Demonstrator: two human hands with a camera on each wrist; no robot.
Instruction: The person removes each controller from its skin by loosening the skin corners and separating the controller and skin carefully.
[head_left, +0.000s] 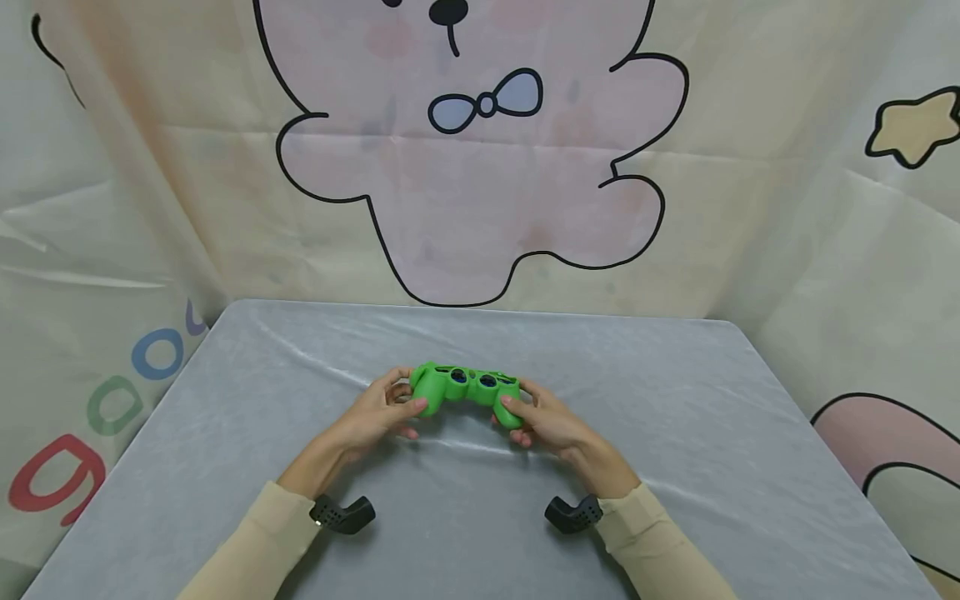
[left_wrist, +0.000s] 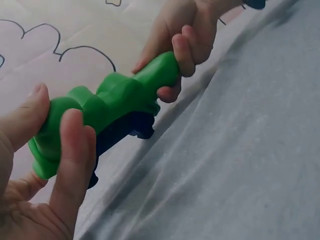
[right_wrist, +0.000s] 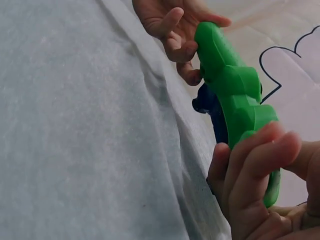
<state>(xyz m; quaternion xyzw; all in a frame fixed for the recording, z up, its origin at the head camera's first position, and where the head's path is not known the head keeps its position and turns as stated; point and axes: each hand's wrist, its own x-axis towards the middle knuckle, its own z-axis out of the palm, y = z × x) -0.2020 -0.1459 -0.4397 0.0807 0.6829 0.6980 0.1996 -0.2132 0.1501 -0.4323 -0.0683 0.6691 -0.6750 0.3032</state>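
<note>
Head view takes in a green game controller (head_left: 468,385) held near the middle of a table (head_left: 465,533) spread with grey-blue cloth. Coloured letters run up the curtain (head_left: 67,275) on the left: a red "g" (head_left: 92,462), a green "o" (head_left: 95,408), a blue "o" (head_left: 139,354), then a purple letter (head_left: 192,323) partly hidden by the table's edge. Marks on the controller are too small to read. The left hand (head_left: 380,412) grips its left handle, thumb on top; the right hand (head_left: 553,423) grips the right one in the same way. In both wrist views the nearer hand's fingers cover part of the controller, and a dark blue part shows beneath the green. Beige sleeves (head_left: 667,537) end at black wrist cameras (head_left: 345,515). Behind the table hangs a printed pink animal (head_left: 480,200) wearing a blue bow tie (head_left: 520,93), with a yellow star (head_left: 915,131) off to the right.
</note>
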